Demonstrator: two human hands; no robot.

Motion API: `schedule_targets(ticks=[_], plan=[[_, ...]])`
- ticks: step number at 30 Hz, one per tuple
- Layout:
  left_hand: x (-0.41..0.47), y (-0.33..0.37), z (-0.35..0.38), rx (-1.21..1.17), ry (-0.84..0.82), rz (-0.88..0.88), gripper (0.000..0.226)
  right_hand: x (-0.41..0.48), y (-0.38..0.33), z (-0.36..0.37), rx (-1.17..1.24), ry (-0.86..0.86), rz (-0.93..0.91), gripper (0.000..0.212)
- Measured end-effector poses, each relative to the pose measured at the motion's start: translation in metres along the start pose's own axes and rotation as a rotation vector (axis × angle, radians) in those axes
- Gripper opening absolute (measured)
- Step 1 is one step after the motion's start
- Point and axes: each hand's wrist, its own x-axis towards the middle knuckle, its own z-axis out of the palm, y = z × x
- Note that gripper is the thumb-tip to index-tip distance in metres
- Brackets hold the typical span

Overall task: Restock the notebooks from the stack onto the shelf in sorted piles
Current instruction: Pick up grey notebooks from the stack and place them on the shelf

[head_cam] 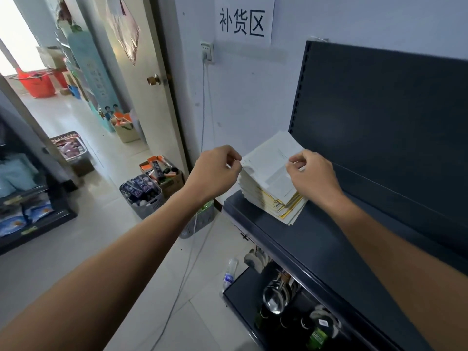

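Lower shelf (253, 315): closest in, down below, metal pans (272, 298) are lying on it.
Shelf (316, 239): dark and flat, and the stack sits on its left end, up against the back panel.
Stack of notebooks (272, 198): lying flat with ragged edges and yellow covers peeking out low down. Its long side seems to run along the shelf's front edge.
Top notebook (268, 160): pale cover facing up, caught between both hands.
Left hand (215, 171): thumb and forefinger are pressed together, pinching the top notebook's left corner. The stack lies just right of those fingers.
Right hand (312, 174): fingers curled, tips pinching the top notebook's right side, with the stack under and left of them.
Back panel (392, 110): dark, upright, right behind the stack.
Paper sign (244, 20): up on the wall, above it all.
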Motion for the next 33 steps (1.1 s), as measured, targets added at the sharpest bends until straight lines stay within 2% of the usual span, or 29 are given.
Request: schedule_targets(ticks=[8, 16, 21, 25, 30, 33], plan=[[0.064, -0.014, 0.017, -0.008, -0.064, 0.061, 0.022, 0.026, 0.013, 0.011, 0.022, 0.089, 0.186, 0.012], [0.128, -0.027, 0.041, -0.021, -0.192, 0.167, 0.016, 0.031, 0.013, 0.026, 0.021, 0.154, 0.427, 0.018], [0.160, -0.034, 0.050, -0.018, -0.305, 0.257, 0.016, 0.025, 0.007, 0.040, 0.065, 0.268, 0.589, 0.021], [0.174, -0.035, 0.062, 0.040, -0.388, 0.274, 0.029, 0.019, 0.002, 0.048, 0.082, 0.361, 0.677, 0.022], [0.179, -0.033, 0.083, 0.082, -0.435, 0.271, 0.049, 0.024, 0.003, 0.056, 0.069, 0.395, 0.789, 0.041], [0.182, -0.027, 0.093, 0.115, -0.455, 0.240, 0.063, 0.035, 0.007, 0.059, 0.152, 0.346, 0.839, 0.031]])
